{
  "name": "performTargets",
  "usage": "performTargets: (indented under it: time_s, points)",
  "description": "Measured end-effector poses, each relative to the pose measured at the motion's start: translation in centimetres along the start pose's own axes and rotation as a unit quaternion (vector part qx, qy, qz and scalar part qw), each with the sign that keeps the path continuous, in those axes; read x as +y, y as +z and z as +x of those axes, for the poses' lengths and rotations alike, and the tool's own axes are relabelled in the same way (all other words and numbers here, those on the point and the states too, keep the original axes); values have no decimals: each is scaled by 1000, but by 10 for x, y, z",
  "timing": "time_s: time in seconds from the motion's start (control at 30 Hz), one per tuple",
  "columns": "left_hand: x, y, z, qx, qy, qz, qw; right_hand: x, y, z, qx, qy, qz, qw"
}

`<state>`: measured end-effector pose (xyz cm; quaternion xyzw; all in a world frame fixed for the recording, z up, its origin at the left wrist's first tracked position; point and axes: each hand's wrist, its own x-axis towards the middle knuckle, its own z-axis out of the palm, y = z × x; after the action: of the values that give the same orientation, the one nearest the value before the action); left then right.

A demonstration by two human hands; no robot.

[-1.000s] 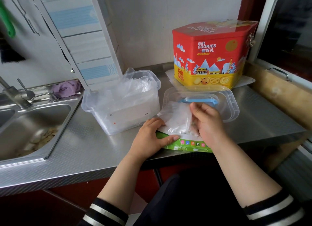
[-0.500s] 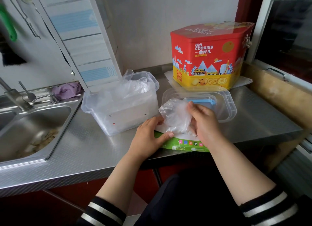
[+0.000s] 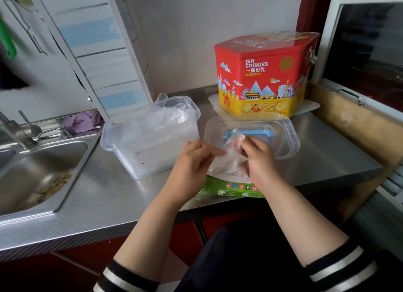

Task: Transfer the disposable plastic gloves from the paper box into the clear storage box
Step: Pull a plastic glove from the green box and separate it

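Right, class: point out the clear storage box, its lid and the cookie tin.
clear storage box (image 3: 165, 152): head view, front wall.
lid (image 3: 285, 136): head view, right rim.
cookie tin (image 3: 257, 82): head view, red front face.

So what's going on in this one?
A person is moving thin plastic gloves out of a green paper box at the counter's front edge. Both hands, left and right, pinch a bunch of them just above the box. The clear storage box to the left already holds gloves, its lid lying beside it.
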<state>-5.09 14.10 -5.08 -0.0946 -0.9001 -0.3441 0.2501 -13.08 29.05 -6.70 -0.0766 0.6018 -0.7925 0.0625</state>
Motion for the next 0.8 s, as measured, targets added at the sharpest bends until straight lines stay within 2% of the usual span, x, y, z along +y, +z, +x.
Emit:
performTargets:
  time_s: [0.1,0.2,0.3,0.33,0.4,0.5,0.63,0.73,0.8]
  points:
    - [3,-4,-11,-35,8,25,999,1,1,2,24,-9,-11,1000]
    - [24,-13,-2,-92,-16,-57,994,1,0,5,21,-5,-5,1000]
    - [40,-11,23,-56,-102,-132,984,1,0,5,7,1,22,1000]
    - [41,-9,32,-35,-119,-118,985,2,0,5,3,1,30,1000]
    - [39,-7,48,-31,-101,-6,994,3,0,4,1,-1,38,999]
    - [39,-6,66,-109,-75,119,984,4,-2,4,2,2,33,999]
    - [39,2,76,-147,-72,132,978,3,-3,5,5,-5,10,1000]
    - [37,6,79,-149,-51,93,983,3,-1,6,-1,-15,-5,1000]
    - [36,9,78,-130,-68,48,988,6,-1,9,-13,-8,-35,999]
